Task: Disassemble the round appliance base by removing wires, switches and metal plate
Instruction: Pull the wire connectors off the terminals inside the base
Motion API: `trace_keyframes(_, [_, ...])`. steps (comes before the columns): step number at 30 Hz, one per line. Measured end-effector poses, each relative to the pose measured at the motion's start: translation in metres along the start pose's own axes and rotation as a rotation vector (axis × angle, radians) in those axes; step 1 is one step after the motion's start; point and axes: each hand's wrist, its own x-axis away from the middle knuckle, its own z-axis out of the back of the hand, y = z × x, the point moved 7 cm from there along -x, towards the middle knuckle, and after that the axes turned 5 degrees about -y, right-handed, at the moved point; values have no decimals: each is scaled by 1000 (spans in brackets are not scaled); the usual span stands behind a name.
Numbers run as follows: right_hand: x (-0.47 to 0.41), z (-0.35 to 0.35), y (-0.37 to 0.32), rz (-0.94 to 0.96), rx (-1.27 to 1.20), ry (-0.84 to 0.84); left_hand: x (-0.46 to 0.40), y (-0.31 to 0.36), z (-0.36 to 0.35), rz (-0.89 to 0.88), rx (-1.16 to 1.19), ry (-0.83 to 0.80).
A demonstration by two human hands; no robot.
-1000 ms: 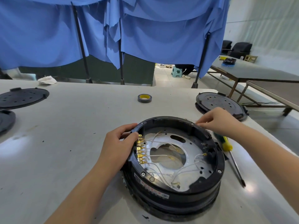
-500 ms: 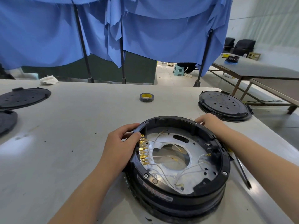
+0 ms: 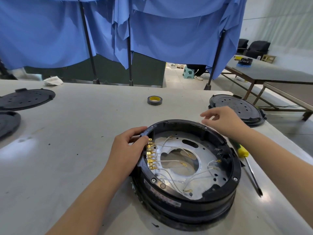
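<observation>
Head view: round black plastic appliance base [image 3: 186, 192] sits lower centre, holding a shiny perforated metal plate [image 3: 208, 153] and thin white wires [image 3: 171, 161]. Left hand [image 3: 128, 146] grips its rim; right hand [image 3: 223, 119] hovers loosely curled, empty.

Bright, even light; glare patches on the table [image 3: 25, 143]; wide-angle bending at edges; sharp focus

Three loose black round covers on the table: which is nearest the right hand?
The perforated cover at the table's right edge, just behind the right hand. The other two lie at the far left.
</observation>
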Motion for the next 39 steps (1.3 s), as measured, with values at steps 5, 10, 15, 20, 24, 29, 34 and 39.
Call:
trace_keyframes(5, [17,22,-57,139,-137,126,1,0,1,1,-9,2])
trace_keyframes(10, [57,-15,-129,310,-143,-135,1,-1,1,10,-15,-4])
trace_keyframes(15, [90,-56,-161,407,-68,-325,1,1,1,-19,-29,-18])
trace_keyframes(20, [94,-66,-162,413,-128,-417,0,-1,0,-22,-29,-18])
trace_keyframes(24, [92,-70,-156,379,-122,-442,-2,-2,0,-26,-18,-4])
trace_keyframes(29, [93,-75,-154,392,-137,-402,-1,0,-1,-39,-18,2])
trace_keyframes(34, [93,-78,-152,408,-143,-366,-1,0,0,-37,-6,9])
trace_keyframes(39, [93,-78,-149,406,-132,-318,-1,0,-1,-36,-6,5])
